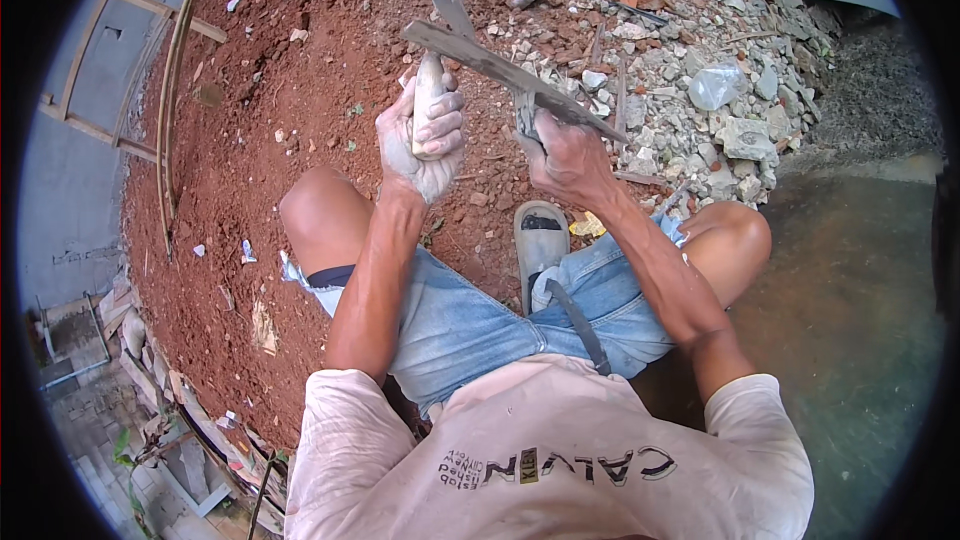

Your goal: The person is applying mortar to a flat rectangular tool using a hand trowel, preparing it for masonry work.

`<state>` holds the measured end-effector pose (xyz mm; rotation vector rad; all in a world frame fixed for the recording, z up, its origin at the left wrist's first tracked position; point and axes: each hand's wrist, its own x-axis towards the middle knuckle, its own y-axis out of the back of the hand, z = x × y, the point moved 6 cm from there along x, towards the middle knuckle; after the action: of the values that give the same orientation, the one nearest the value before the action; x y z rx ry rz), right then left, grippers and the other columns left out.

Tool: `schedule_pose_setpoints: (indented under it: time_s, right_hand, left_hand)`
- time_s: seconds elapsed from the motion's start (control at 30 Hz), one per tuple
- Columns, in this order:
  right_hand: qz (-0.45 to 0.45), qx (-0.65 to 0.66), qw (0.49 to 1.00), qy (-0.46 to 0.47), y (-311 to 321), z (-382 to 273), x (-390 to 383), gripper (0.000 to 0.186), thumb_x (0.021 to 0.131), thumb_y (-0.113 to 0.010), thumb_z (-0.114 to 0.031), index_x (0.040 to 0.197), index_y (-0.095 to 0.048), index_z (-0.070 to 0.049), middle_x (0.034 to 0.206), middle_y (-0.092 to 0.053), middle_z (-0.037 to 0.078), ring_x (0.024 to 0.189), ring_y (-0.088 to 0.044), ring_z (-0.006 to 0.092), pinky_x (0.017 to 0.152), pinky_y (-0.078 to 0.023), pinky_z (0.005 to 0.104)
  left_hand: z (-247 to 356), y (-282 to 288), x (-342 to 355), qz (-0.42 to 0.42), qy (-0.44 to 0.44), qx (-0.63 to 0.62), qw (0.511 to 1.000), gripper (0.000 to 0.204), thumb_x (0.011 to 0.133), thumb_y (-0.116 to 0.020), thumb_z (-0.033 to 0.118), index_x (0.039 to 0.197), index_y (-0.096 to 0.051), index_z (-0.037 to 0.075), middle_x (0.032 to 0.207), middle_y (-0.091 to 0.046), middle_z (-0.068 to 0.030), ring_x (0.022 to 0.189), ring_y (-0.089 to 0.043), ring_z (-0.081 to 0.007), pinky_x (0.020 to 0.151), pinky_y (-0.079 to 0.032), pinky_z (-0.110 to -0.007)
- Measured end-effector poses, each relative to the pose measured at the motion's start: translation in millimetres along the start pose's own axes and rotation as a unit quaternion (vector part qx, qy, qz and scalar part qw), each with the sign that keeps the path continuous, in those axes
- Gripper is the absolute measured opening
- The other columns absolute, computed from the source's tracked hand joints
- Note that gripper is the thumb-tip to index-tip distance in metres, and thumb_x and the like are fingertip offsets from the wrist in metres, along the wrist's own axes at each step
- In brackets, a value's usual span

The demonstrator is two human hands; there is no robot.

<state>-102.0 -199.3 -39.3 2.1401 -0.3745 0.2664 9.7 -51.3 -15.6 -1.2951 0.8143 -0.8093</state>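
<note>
My left hand (438,165), coated in pale dust, is wrapped round the light handle of a trowel (429,98). The trowel's grey blade points up and away, with part of it hidden behind a plastering float (490,65). That float is a long flat plate, seen nearly edge-on and slanting down to the right. My right hand (568,162) is closed on the handle under it. Blade and float cross close together in front of me; whether they touch I cannot tell. Both tools are held up above the ground between my knees.
Red soil (250,140) covers the ground ahead and left. Broken rubble (690,130) with a clear plastic bag (717,86) lies ahead to the right. Murky water (840,310) is at my right. A wooden frame (85,50) and bent poles (172,110) stand left. A sandal (541,245) shows below.
</note>
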Motion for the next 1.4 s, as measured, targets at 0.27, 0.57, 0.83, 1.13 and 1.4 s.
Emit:
schedule_pose_setpoints:
  time_s: [0.27, 0.57, 0.83, 1.13, 1.4]
  right_hand:
    - [0.048, 0.041, 0.997, 0.044, -1, -3, 2, 0.026, 0.09, -0.075, -0.011, 0.11, -0.063, 0.0, 0.067, -0.066, 0.016, 0.06, -0.07, 0.0362, 0.053, -0.053, 0.0468]
    - [0.108, 0.053, 0.991, 0.057, 9, -3, -2, 0.029, 0.093, -0.074, -0.013, 0.117, -0.065, 0.001, 0.069, -0.066, 0.018, 0.062, -0.07, 0.0348, 0.058, -0.055, 0.0461]
    - [0.031, 0.506, 0.849, -0.147, 15, 12, -6, 0.031, 0.102, -0.07, -0.029, 0.086, -0.061, -0.004, 0.061, -0.061, 0.002, 0.048, -0.057, 0.013, 0.046, -0.045, 0.0312]
    - [-0.032, 0.685, 0.685, -0.244, 13, 9, -9, 0.031, 0.102, -0.07, -0.027, 0.082, -0.06, -0.006, 0.058, -0.055, 0.003, 0.042, -0.051, 0.0119, 0.041, -0.042, 0.0278]
    - [0.078, 0.353, 0.913, -0.19, 26, 23, 1, 0.028, 0.102, -0.07, -0.029, 0.103, -0.072, -0.001, 0.071, -0.066, 0.002, 0.06, -0.057, 0.0077, 0.055, -0.047, 0.0297]
  left_hand:
    - [1, -3, 1, -0.032, 0.007, 0.009, 0.999, 0.045, 0.118, -0.031, 0.032, 0.125, -0.052, -0.007, 0.079, -0.05, -0.0058, 0.047, -0.048, -0.0086, 0.041, -0.043, -0.025]
    - [-3, 2, -1, -0.008, 0.02, 0.026, 0.999, 0.05, 0.116, -0.038, 0.041, 0.126, -0.055, -0.005, 0.078, -0.051, -0.005, 0.047, -0.047, -0.0084, 0.039, -0.042, -0.022]
    - [-4, 4, -1, 0.112, -0.034, 0.211, 0.971, 0.055, 0.112, -0.043, 0.057, 0.128, -0.058, 0.006, 0.075, -0.054, -0.006, 0.046, -0.048, -0.0103, 0.037, -0.039, -0.023]
    - [-9, -3, -2, 0.159, -0.068, 0.3, 0.938, 0.054, 0.113, -0.044, 0.056, 0.129, -0.058, 0.006, 0.071, -0.054, -0.0042, 0.043, -0.047, -0.0096, 0.036, -0.038, -0.022]
    - [-12, -2, 1, 0.116, -0.041, 0.241, 0.963, 0.052, 0.115, -0.042, 0.05, 0.129, -0.058, 0.002, 0.074, -0.054, -0.0048, 0.043, -0.048, -0.0094, 0.035, -0.038, -0.022]
